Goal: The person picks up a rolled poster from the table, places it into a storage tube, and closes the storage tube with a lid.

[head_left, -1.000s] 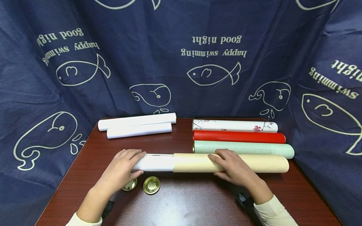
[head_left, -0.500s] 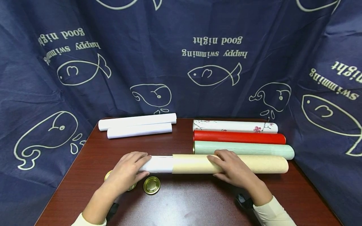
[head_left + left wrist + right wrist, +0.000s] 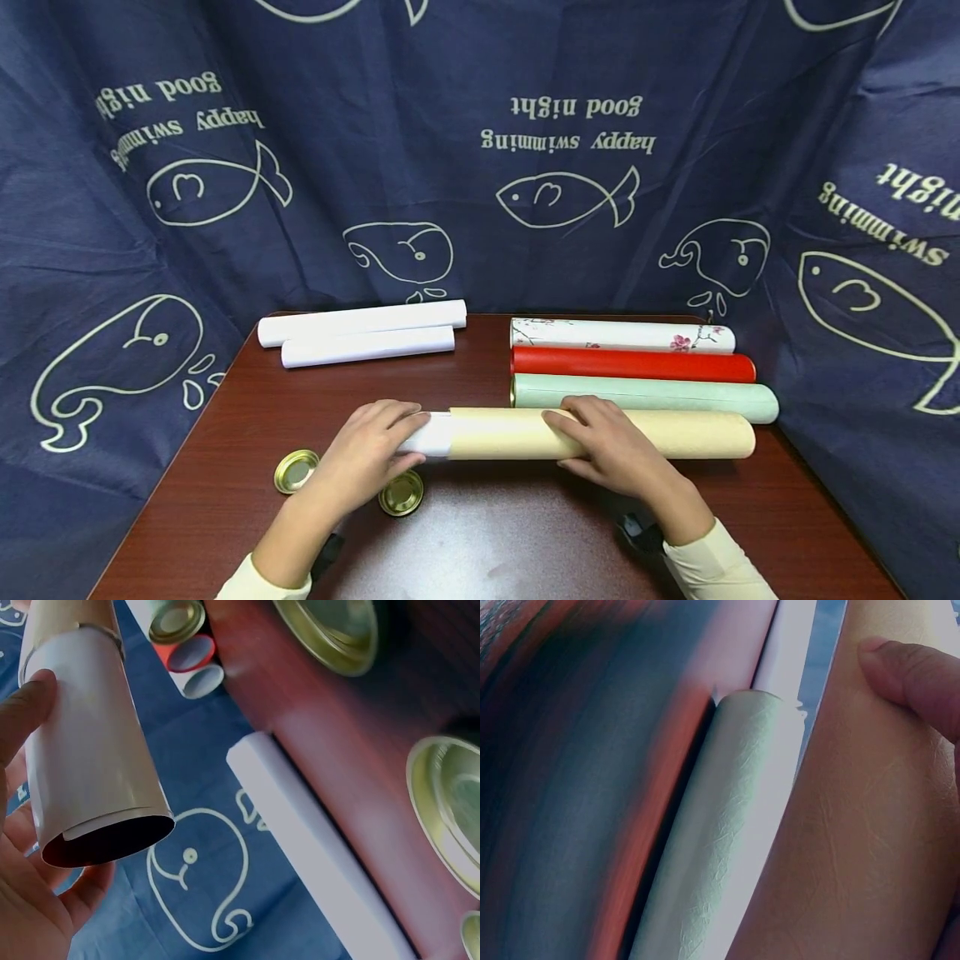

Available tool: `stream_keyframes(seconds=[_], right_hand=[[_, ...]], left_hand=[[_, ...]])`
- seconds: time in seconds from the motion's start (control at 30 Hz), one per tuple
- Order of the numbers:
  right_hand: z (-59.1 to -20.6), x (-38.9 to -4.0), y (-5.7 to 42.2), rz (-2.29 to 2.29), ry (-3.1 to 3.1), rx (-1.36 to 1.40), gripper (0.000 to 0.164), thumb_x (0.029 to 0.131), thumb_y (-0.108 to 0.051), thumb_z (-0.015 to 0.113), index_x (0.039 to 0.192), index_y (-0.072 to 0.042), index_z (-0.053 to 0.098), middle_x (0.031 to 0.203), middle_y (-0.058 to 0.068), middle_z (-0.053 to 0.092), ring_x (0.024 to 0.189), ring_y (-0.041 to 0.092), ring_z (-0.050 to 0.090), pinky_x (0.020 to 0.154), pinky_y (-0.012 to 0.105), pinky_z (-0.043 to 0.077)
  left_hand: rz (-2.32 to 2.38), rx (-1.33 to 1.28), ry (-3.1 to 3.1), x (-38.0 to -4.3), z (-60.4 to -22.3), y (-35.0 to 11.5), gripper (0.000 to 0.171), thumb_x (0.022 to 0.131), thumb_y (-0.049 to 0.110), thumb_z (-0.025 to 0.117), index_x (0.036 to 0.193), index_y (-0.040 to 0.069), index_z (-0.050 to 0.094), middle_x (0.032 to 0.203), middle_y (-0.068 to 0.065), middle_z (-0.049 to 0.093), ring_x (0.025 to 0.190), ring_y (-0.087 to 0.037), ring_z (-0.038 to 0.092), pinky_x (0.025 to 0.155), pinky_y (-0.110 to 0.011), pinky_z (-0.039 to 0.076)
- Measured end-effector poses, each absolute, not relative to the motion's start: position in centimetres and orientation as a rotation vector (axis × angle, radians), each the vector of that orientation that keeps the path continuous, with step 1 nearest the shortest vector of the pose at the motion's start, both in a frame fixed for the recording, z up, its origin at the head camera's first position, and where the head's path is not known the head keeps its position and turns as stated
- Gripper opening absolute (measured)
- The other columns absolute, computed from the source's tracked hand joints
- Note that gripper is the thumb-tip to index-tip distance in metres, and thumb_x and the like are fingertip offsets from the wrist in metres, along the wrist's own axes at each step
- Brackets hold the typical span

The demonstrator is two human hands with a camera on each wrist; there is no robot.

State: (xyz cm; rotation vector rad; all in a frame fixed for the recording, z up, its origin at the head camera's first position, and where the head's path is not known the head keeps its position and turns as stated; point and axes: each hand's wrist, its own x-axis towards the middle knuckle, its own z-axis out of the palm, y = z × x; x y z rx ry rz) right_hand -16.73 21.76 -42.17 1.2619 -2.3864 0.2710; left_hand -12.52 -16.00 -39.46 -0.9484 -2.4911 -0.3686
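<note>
Left hand (image 3: 372, 457) grips a white roll (image 3: 434, 435), right hand (image 3: 609, 443) a cream, seemingly crinkled tube (image 3: 502, 434).

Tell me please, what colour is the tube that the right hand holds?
The tube is pale yellow; it shows best in the head view.

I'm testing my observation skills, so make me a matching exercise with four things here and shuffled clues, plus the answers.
1 left hand
2 right hand
3 red tube
4 shorter white roll

A between flowered tube and green tube
B grips cream tube
C beside longer white roll
D grips protruding white roll

Pairs: 1-D, 2-B, 3-A, 4-C
</note>
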Motion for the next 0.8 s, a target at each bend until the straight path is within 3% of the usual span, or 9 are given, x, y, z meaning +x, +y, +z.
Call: stream_keyframes(seconds=[0.37,0.6,0.8], right_hand=[[-42.3,-16.7,21.6,0.284,-2.349,1.278,0.076,0.067,-0.030,0.090,0.134,-0.014,0.058,0.117,0.013,0.057,0.105,0.030,0.057,0.089,0.049,0.048],[-42.2,-16.5,21.6,0.278,-2.394,1.260,0.073,0.070,-0.031,0.089,0.134,-0.015,0.058,0.119,0.012,0.057,0.108,0.029,0.056,0.092,0.047,0.047],[-42.4,-16.4,22.0,0.277,-2.388,1.260,0.072,0.069,-0.030,0.088,0.133,-0.014,0.058,0.118,0.012,0.057,0.107,0.029,0.057,0.090,0.048,0.048]], left_hand=[[-0.444,-1.031,-2.453,-12.9,-39.8,-14.3,0.054,0.080,0.030,0.084,0.126,0.010,0.065,0.121,-0.004,0.065,0.112,-0.022,0.061,0.096,-0.045,0.049],[-0.495,-0.948,-2.482,-12.6,-39.8,-15.2,0.059,0.078,0.031,0.085,0.129,0.010,0.063,0.126,-0.005,0.063,0.117,-0.026,0.058,0.105,-0.058,0.039],[-0.512,-0.951,-2.473,-12.5,-39.6,-17.2,0.063,0.073,0.029,0.089,0.128,0.009,0.064,0.130,-0.007,0.061,0.118,-0.028,0.058,0.102,-0.050,0.044]])
